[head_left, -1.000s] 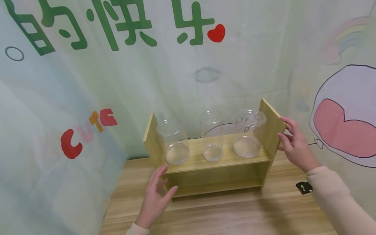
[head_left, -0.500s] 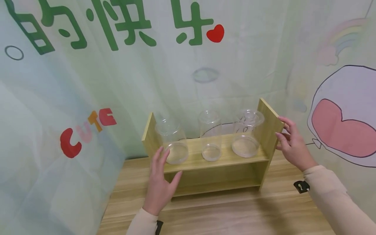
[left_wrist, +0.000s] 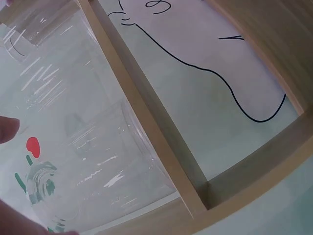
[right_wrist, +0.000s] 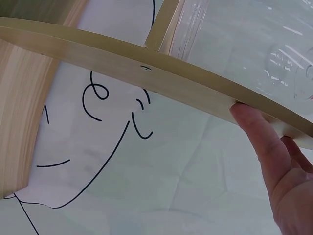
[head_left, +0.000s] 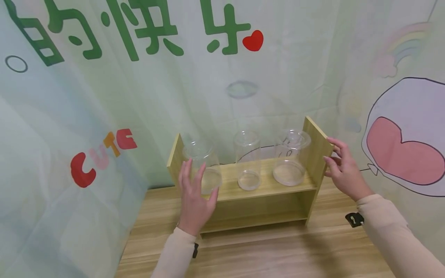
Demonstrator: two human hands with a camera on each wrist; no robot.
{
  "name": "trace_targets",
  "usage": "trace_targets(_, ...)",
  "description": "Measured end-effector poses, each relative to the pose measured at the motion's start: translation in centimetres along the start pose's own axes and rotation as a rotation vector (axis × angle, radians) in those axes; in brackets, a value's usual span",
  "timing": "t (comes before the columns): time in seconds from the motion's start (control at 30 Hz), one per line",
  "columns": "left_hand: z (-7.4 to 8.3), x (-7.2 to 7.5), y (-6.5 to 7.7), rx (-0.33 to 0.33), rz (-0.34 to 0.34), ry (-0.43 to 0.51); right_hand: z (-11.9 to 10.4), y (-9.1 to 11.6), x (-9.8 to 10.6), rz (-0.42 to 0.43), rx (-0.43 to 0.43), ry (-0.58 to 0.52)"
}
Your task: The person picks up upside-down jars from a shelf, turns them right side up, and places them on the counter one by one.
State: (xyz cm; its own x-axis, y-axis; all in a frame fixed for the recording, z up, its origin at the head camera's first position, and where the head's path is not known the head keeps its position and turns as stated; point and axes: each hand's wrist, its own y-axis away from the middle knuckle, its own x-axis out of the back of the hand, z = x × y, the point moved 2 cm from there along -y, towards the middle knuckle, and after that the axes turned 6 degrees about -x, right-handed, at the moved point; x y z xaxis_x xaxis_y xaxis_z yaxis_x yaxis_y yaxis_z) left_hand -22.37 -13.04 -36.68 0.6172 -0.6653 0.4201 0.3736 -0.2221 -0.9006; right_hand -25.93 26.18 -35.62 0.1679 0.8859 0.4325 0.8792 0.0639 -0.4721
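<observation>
Three clear jars stand upright on the upper board of a two-tier wooden shelf [head_left: 226, 197]: a wide left jar [head_left: 208, 154], a narrow middle jar [head_left: 248, 160] and a wide right jar [head_left: 289, 170]. In the head view my left hand [head_left: 195, 202] is raised in front of the left jar, fingers spread and overlapping it. The left wrist view has fingertips [left_wrist: 7, 129] at its edge, beside the clear jar wall [left_wrist: 112, 171]. My right hand [head_left: 347, 173] rests its fingertips on the outside of the shelf's right side panel [right_wrist: 186, 90].
The shelf stands on a wood-grain table [head_left: 264, 255]. A printed cloth backdrop [head_left: 278, 85] with green characters, a red heart and a balloon drawing hangs close behind and to both sides. A black wrist mount [head_left: 354, 219] shows beside the right sleeve.
My left hand has risen from the shelf's lower left front and moved slightly right, now in front of the left jar. The right hand keeps its place at the right panel.
</observation>
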Motion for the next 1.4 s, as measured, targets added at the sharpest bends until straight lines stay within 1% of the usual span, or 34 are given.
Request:
trace_targets(0.13, -0.6, -0.5, -0.8, 0.012, 0.003, -0.049, 0.0, 0.0, 0.0, 0.0, -0.002, -0.006)
trace_targets(0.2, -0.9, -0.8, -1.1, 0.022, -0.007, -0.083, 0.0, 0.0, 0.0, -0.001, 0.001, -0.007)
trace_targets(0.37, -1.4, -1.5, -2.1, 0.021, -0.023, -0.166, -0.4, 0.1, 0.1, -0.006, 0.003, -0.007)
trace_targets(0.53, -1.9, -2.0, -2.9, 0.036, -0.028, -0.231, -2.0, 0.3, 0.1, -0.011, 0.015, -0.029)
trace_targets(0.63, -2.1, -2.2, -3.3, 0.059, -0.034, -0.257, -2.9, 0.4, 0.2, -0.011, 0.013, -0.034)
trace_targets(0.77, -2.2, -2.4, -3.7, 0.098, -0.023, -0.262, -3.4, 0.7, 0.2, -0.02, 0.005, -0.03)
trace_targets(0.9, -2.4, -2.5, -3.8, 0.133, 0.015, -0.229, -3.4, 0.8, 0.1, -0.019, 0.011, -0.031)
trace_targets(1.2, -2.6, -2.6, -3.5, 0.245, 0.055, -0.192, -3.6, 0.8, -0.1, -0.013, 0.007, -0.006)
trace_targets(1.4, -2.5, -2.9, -3.1, 0.312, 0.058, -0.186, -3.3, 0.8, 0.0, -0.014, 0.003, -0.014)
